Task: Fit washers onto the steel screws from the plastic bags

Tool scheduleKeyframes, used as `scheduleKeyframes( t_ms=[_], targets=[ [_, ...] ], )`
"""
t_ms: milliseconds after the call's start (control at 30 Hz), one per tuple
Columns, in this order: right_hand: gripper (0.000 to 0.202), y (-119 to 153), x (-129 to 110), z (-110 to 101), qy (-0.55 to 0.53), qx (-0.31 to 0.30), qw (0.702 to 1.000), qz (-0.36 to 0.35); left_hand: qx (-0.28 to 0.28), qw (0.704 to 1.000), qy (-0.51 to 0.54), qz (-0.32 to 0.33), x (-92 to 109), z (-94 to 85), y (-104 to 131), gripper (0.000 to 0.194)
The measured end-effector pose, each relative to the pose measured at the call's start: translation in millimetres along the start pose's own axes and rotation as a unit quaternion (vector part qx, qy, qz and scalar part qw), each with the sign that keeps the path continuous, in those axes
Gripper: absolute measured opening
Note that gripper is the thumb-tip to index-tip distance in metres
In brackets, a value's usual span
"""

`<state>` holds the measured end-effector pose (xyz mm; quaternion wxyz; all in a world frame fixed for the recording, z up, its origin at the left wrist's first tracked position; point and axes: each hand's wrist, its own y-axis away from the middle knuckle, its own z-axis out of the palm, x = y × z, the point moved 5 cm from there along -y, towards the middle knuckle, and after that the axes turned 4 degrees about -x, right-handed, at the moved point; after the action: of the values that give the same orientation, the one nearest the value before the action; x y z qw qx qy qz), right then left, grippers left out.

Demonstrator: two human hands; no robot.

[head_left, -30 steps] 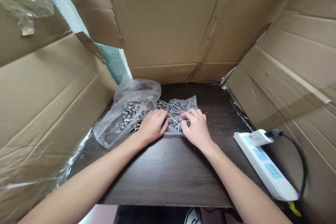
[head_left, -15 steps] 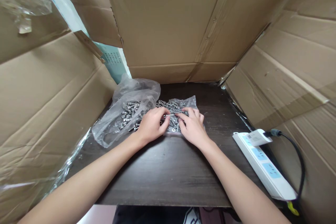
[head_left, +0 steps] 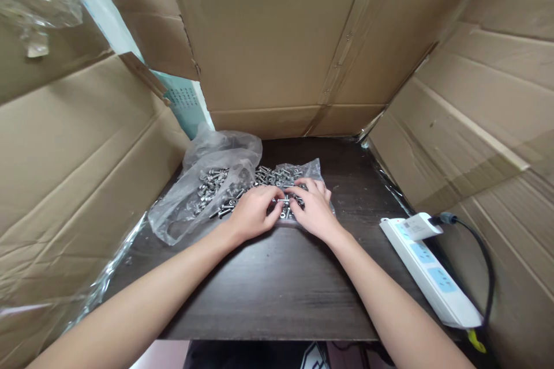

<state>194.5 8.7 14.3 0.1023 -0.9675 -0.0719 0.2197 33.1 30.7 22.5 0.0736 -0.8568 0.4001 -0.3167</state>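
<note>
My left hand (head_left: 258,211) pinches one end of a small silver screw (head_left: 284,200) between thumb and fingers. Facing it, my right hand (head_left: 315,206) has its fingertips closed around the screw's other end. Both hands are over a clear plastic bag (head_left: 312,168) with loose metal screws, nuts and washers on it. Left of my left hand, a second, larger clear bag (head_left: 173,222) lies open with many silver bolts (head_left: 210,181) in and around it. Whether a small nut or washer sits at the screw's end is too small to tell.
The dark wooden table (head_left: 255,288) is walled by cardboard (head_left: 277,29) at the back and both sides. A white power strip (head_left: 433,274) with a plugged-in adapter (head_left: 422,226) and black cable lies along the right edge.
Both hands have moved slightly toward me and closer together, with the screw still between them. More of the pile behind my left hand shows.
</note>
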Motion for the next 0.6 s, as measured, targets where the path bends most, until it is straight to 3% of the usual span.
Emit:
scheduleKeyframes(
  t_ms=[600],
  targets=[
    [0.013, 0.7, -10.4, -1.4, -0.017, 0.028, 0.999, -0.008, 0.005, 1.000, 0.012, -0.006, 0.1, -1.1, -0.1, 0.011]
  ],
)
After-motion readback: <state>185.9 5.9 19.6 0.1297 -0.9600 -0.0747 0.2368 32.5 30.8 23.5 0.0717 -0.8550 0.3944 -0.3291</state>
